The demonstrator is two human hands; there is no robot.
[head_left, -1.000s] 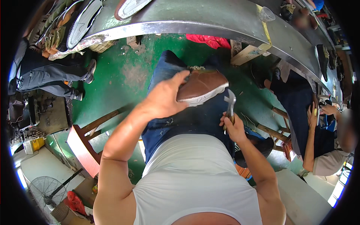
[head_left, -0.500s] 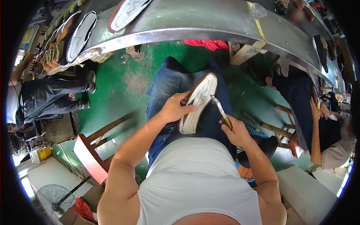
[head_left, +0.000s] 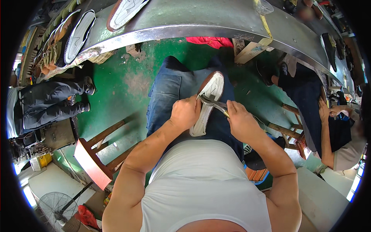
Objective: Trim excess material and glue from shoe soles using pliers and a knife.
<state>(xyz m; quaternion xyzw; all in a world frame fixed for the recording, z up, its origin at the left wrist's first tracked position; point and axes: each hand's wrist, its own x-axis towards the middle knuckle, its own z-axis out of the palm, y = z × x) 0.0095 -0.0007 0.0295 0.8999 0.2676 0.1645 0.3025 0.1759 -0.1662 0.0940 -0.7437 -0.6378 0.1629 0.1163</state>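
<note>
A shoe (head_left: 215, 82) with a white underside and a brown stitched rim lies bottom up on my lap, its rounded end pointing away from me. My left hand (head_left: 186, 113) is closed on its left side, with the thumb near the rim. In my right hand (head_left: 242, 119) I grip metal pincers (head_left: 217, 104) by the handles. They reach across the middle of the underside, and their jaws are at the left edge beside my left thumb. Whether the jaws pinch any material is too small to tell.
A metal-topped bench (head_left: 193, 17) runs ahead, bearing a similar shoe (head_left: 125, 14) and, leftward, another white-soled shoe (head_left: 79, 36). A wooden stool (head_left: 92, 164) stands at left, a fan (head_left: 58, 205) lower left. People work on both sides; one person's hand (head_left: 324, 110) shows at right.
The pincers have moved left from the shoe's right edge across to its left edge. My left hand has turned and shifted its hold, its thumb no longer lying across the underside.
</note>
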